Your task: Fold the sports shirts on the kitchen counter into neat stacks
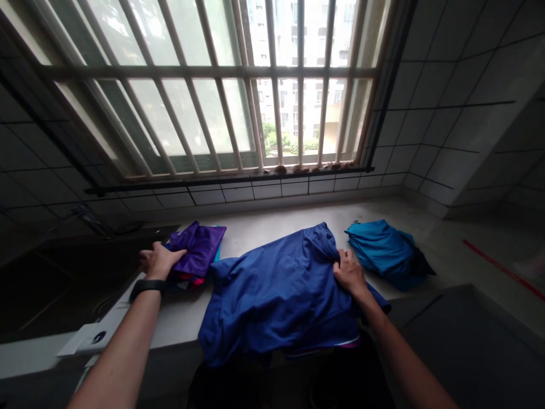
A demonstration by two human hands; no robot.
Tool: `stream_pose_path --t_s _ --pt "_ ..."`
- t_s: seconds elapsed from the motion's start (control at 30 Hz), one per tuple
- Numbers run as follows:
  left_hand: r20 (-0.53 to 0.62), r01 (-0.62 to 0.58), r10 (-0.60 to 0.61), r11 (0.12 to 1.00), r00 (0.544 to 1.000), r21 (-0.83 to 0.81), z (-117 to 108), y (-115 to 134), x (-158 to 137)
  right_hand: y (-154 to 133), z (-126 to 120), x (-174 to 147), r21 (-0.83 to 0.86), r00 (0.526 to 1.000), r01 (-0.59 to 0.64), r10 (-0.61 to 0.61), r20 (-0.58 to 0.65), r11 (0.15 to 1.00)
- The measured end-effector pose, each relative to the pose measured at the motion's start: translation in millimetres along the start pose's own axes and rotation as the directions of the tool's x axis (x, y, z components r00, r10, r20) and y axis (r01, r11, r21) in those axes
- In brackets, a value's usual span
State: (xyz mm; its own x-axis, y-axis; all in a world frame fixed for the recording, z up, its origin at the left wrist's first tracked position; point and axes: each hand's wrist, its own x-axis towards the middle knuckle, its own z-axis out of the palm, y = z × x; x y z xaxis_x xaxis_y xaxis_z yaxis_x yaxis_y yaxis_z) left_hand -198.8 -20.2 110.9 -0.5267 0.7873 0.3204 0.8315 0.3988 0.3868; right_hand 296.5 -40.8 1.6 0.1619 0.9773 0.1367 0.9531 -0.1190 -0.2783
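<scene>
Lying in the middle of the surface, before the barred window, a blue garment has its long axis from left to right, rising slightly toward the right. One upper corner points to the window, and the lower part hangs over the front edge, toward the person.

The cloth is plain and soft, with shallow wrinkles and deeper folds near the upper right corner. At its lower right, a thin white line and a little pink are showing.

The right hand lies on the right edge of this garment with bent fingers; I cannot tell how firmly it pinches the cloth. The left hand is well apart from it, with thumb and fingers spread, the thumb touching a purple cloth which lies on a small pile with some red below. To the right is a crumpled teal cloth, with a dark part at its end.

The right wrist and forearm hide part of the blue garment. Its hanging bottom is lost in shadow, and the sink at left is also too dark for details.
</scene>
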Motion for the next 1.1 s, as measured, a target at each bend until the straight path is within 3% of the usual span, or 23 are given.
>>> stream_pose_path --t_s 0.07,0.13,0.17,0.23,0.27,0.3,0.37,0.47,0.57,0.73,0.83,0.97,1.1 --pt "-0.105 0.011 -0.012 1.0 0.994 -0.015 3.9 17.2 -18.6 -4.0 -1.5 -2.0 -0.012 1.0 -0.005 0.005 0.005 1.0" --pt "-0.052 -0.165 0.16 0.98 0.986 -0.111 16.7 37.1 -49.4 -7.2 -5.0 -3.1 -0.027 1.0 -0.006 0.006 0.004 1.0" --pt "0.061 -0.279 0.295 0.942 0.954 -0.184 26.2 46.0 -68.8 -7.6 -8.4 -2.6 -0.038 1.0 -0.002 0.003 0.01 0.999" --pt "0.275 -0.371 0.451 0.88 0.849 -0.297 48.6 58.3 -110.5 -4.1 -20.0 1.6 -0.047 0.997 0.054 -0.051 0.06 0.997" --pt "0.325 -0.418 0.513 0.85 0.795 -0.32 59.9 61.2 -130.2 0.1 -28.0 5.0 -0.04 0.991 0.103 -0.099 0.09 0.994" --pt "0.334 -0.455 0.543 0.835 0.77 -0.309 70.3 62.0 -147.4 5.7 -37.0 9.1 -0.032 0.984 0.15 -0.146 0.106 0.988" --pt "0.294 -0.492 0.554 0.83 0.779 -0.261 86.3 58.5 -170.8 20.0 -54.7 17.5 -0.053 0.979 0.185 -0.179 0.101 0.981" --pt "0.244 -0.511 0.562 0.825 0.791 -0.241 96.8 48.6 -179.6 43.2 -70.2 26.4 -0.195 0.991 0.099 -0.079 0.105 0.976" --pt "0.242 -0.514 0.571 0.817 0.784 -0.263 98.1 42.9 -174.3 63.9 -69.6 32.0 -0.283 0.988 0.083 -0.043 0.145 0.956" --pt "0.249 -0.485 0.558 0.822 0.792 -0.299 95.9 44.7 -173.6 86.8 -67.4 45.3 -0.304 0.997 0.022 0.003 0.084 0.952" --pt "0.263 -0.468 0.55 0.826 0.793 -0.315 93.5 47.5 -177.6 81.7 -69.0 45.9 -0.274 0.996 -0.038 0.058 0.069 0.961" --pt "0.261 -0.454 0.54 0.83 0.8 -0.324 91.7 50.9 -182.1 52.7 -54.7 26.0 -0.065 0.99 0.113 -0.107 0.091 0.992" --pt "0.272 -0.456 0.544 0.828 0.794 -0.326 87.9 49.4 -180.1 31.9 -28.4 10.7 0.036 0.976 0.154 -0.158 0.149 0.987"
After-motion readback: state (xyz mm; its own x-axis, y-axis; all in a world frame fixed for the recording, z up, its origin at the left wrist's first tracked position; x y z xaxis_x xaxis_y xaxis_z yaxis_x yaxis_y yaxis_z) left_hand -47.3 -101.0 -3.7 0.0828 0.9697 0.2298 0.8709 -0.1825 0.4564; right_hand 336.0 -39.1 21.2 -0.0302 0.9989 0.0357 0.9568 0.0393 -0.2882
